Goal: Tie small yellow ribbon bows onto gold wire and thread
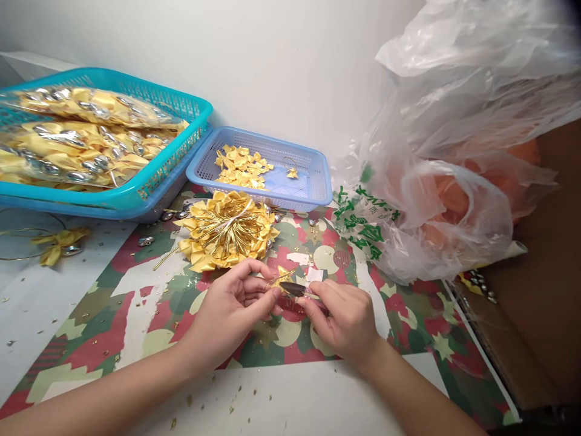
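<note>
Left hand [238,297]: pinched on gold bow [283,275]
Right hand [342,312]: clamped around pliers [294,289]
Gold bow: between hands, at pliers' tip
Bundle [227,230]: beyond left hand, blocking blue basket [313,197]
Plastic bag [458,206]: crowding right side

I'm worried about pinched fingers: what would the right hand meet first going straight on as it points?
Leading with the dark-tipped tool, the right hand would probably first meet the small yellow bow held by the left hand. Tool and bow overlap here; I can't tell whether they touch.
</note>
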A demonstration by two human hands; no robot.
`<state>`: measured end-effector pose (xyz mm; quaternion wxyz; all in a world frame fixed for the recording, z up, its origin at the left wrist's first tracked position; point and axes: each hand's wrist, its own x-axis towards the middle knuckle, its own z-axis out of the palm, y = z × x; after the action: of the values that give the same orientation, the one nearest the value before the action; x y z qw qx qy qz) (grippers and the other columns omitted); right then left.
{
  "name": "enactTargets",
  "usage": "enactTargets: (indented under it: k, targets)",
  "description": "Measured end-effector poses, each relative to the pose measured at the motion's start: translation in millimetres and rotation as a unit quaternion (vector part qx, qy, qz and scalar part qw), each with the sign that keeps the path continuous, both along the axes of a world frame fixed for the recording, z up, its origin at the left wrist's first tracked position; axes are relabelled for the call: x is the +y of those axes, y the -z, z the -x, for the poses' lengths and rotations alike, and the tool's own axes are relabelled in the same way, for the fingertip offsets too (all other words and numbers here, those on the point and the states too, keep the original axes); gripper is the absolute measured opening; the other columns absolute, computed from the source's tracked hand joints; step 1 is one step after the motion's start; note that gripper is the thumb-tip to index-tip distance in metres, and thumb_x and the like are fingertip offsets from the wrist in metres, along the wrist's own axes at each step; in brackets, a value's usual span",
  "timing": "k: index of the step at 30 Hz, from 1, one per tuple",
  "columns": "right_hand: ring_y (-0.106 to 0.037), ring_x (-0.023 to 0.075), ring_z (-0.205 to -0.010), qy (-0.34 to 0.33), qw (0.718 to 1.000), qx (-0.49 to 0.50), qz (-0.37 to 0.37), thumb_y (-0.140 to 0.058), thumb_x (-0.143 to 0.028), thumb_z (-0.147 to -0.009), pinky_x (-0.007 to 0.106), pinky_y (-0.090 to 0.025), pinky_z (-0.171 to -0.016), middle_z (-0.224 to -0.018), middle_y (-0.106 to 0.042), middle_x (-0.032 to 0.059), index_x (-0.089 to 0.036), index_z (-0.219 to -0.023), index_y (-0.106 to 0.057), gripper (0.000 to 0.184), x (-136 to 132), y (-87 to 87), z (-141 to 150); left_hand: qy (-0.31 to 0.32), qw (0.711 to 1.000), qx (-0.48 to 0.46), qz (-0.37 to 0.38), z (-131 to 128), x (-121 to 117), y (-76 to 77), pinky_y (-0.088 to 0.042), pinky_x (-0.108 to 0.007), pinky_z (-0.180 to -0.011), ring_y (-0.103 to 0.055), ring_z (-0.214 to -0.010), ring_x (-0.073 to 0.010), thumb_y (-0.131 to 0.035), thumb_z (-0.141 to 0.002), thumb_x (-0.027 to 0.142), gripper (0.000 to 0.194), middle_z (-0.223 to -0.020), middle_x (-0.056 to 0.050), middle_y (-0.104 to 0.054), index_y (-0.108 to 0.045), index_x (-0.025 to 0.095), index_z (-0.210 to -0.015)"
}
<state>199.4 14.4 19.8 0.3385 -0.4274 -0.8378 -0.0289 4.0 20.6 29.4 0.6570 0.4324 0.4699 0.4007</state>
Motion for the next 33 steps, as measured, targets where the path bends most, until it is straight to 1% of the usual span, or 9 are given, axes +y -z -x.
enactTargets:
  k: [4,9,16,33]
  targets:
    - [-0.044,0.0104,-0.045,-0.001,1.0,0.006,0.001,-0.052,-0.027,-0.097,0.026,-0.027,-0.047,-0.053,-0.055,-0.0024,-0.014,-0.077,-0.064,0.026,0.8,-0.9,-0.6,-0.004,1.0,0.003,-0.003,0.5,0.7,1.5,-0.048,-0.017,-0.054,-0.066,-0.059,-0.0101,-0.07,-0.084,0.026,0.02,-0.063,0.005,-0.069,-0.051,0.021,-0.088]
    - [-0.045,0.0102,-0.044,-0.003,0.999,0.037,0.005,-0.052,-0.032,-0.097,0.025,-0.031,-0.047,-0.052,-0.054,-0.0028,-0.014,-0.078,-0.061,0.028,2.9,-5.1,-3.7,-0.006,1.0,0.002,-0.006,1.9,1.0,3.7,-0.048,-0.016,-0.054,-0.066,-0.059,-0.0093,-0.069,-0.085,0.026,0.019,-0.063,0.006,-0.07,-0.051,0.021,-0.089]
    - [-0.044,0.0102,-0.044,-0.007,1.0,0.01,0.009,-0.05,-0.032,-0.098,0.025,-0.03,-0.047,-0.053,-0.053,-0.0026,-0.014,-0.078,-0.061,0.029,4.1,-3.2,-4.5,-0.003,1.0,-0.015,0.001,1.1,2.5,3.0,-0.049,-0.016,-0.053,-0.067,-0.058,-0.0099,-0.07,-0.084,0.026,0.02,-0.061,0.007,-0.069,-0.051,0.021,-0.087]
    - [-0.044,0.0106,-0.045,0.001,1.0,-0.001,-0.007,-0.052,-0.032,-0.098,0.026,-0.028,-0.047,-0.053,-0.052,-0.0024,-0.013,-0.08,-0.063,0.028,4.9,-1.2,-4.2,0.002,1.0,-0.022,0.009,1.6,1.9,0.4,-0.048,-0.014,-0.052,-0.065,-0.054,-0.0081,-0.07,-0.084,0.026,0.02,-0.059,0.006,-0.069,-0.05,0.021,-0.087]
